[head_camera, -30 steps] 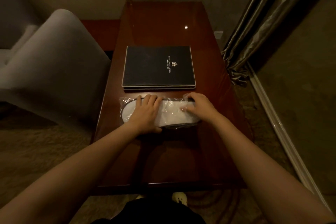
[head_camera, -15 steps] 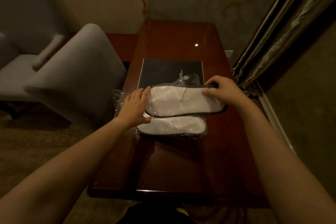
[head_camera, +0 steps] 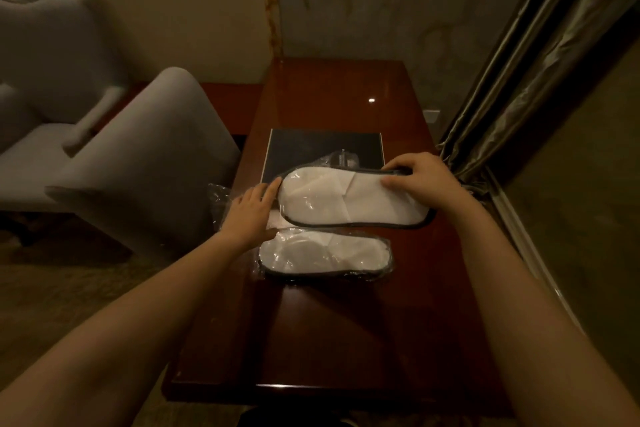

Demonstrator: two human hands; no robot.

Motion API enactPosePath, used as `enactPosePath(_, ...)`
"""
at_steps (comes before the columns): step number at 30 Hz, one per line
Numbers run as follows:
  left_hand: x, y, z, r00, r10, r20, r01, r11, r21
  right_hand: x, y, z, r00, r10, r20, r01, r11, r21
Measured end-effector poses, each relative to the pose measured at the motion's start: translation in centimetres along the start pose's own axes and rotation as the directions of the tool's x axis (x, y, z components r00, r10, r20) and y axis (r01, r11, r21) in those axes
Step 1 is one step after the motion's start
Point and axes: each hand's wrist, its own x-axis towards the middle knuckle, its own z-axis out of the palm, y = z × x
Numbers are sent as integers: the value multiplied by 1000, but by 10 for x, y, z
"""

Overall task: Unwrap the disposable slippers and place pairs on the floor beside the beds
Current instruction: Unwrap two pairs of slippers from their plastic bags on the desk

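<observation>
Two packs of white disposable slippers with dark edging, each in clear plastic wrap, are over a glossy wooden table. My right hand grips the right end of the upper slipper pack and holds it lifted above the table. My left hand lies flat with its fingers apart, fingertips touching the left end of that pack. The second slipper pack lies flat on the table just below. Loose clear wrap sticks out left of my left hand.
A dark folder lies on the table behind the slippers, partly hidden by them. A grey armchair stands close to the table's left edge. Curtains hang at the right, with carpeted floor on both sides.
A second ago both hands pressed on the packs lying stacked on the table. My right hand has since raised the upper pack, uncovering the lower one, and my head has tilted up.
</observation>
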Motion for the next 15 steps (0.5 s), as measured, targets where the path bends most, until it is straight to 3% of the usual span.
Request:
enactPosePath(10,33,-1,1,993,-114,12,114,988,-106,-3,19,-37,980,106,-165,-62,966,252)
enactPosePath(15,52,3,7,967,-237,93,248,960,-129,2,24,-24,932,230,-279,-75,878,472)
